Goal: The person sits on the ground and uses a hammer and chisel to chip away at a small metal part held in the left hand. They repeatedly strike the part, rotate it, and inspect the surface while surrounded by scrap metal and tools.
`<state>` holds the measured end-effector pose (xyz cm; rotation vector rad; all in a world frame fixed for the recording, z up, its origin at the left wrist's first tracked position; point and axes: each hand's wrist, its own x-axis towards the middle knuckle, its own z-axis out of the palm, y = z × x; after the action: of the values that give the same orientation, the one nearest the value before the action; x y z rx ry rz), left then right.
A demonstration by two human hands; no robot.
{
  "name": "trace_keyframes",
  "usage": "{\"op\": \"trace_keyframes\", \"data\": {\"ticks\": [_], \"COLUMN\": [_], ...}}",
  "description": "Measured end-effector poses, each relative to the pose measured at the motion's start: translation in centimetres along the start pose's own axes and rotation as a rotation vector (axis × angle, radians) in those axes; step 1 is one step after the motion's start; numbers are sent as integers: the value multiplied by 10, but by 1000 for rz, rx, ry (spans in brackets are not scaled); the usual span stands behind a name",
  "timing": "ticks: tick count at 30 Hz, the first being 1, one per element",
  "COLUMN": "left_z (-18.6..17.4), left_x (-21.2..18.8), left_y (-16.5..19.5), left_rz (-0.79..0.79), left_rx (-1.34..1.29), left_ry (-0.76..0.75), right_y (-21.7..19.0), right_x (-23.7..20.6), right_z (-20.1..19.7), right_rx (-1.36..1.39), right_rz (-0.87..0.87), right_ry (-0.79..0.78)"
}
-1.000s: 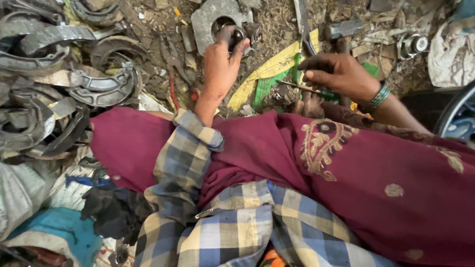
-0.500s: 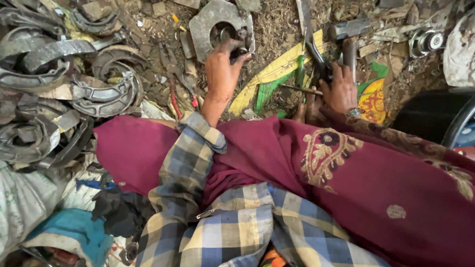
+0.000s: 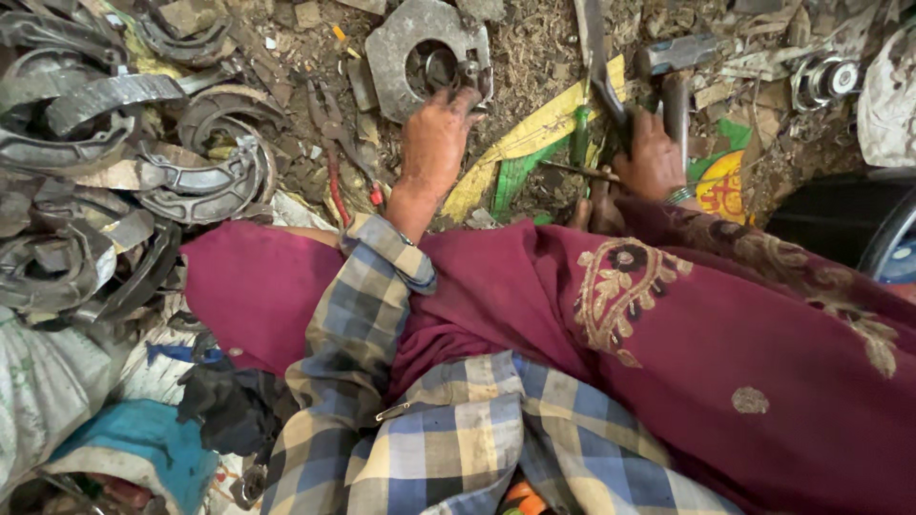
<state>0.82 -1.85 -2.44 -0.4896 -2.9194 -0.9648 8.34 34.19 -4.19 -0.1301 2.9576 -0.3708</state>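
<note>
My left hand (image 3: 434, 143) reaches forward to a grey metal plate (image 3: 396, 48) with a round hole, lying on the dirt. Its fingertips pinch a small dark metal part (image 3: 468, 74) at the hole's right edge. My right hand (image 3: 654, 160), with a green bangle at the wrist, is closed around the handle of a steel hammer (image 3: 677, 57) whose head lies further away on the ground. A long dark metal tool (image 3: 596, 57) lies just left of the hammer. Between the hands lies a yellow and green sheet (image 3: 520, 157).
A heap of curved grey brake shoes (image 3: 114, 162) fills the left side. Red-handled pliers (image 3: 334, 143) lie left of my left wrist. A shiny bearing (image 3: 825, 81) and a white sack (image 3: 887, 95) sit at top right, above a black wheel (image 3: 849, 224). Maroon cloth covers my lap.
My right hand moved away from me, off the yellow and green sheet, and closed on the hammer handle. My left hand stayed at the plate's hole.
</note>
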Motion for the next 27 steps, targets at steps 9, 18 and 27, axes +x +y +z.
{"op": "trace_keyframes", "data": {"ticks": [9, 18, 27], "left_z": [12, 19, 22], "left_x": [-2, -10, -11], "left_y": [1, 2, 8], "left_rz": [-79, -75, -163], "left_rx": [-79, -155, -186], "left_ry": [-6, 29, 13], "right_y": [-52, -90, -72], "right_x": [-13, -3, -16], "right_z": [-48, -36, -13], "right_rx": [873, 684, 570], "right_rz": [399, -31, -170], "right_ry": [-65, -209, 10]}}
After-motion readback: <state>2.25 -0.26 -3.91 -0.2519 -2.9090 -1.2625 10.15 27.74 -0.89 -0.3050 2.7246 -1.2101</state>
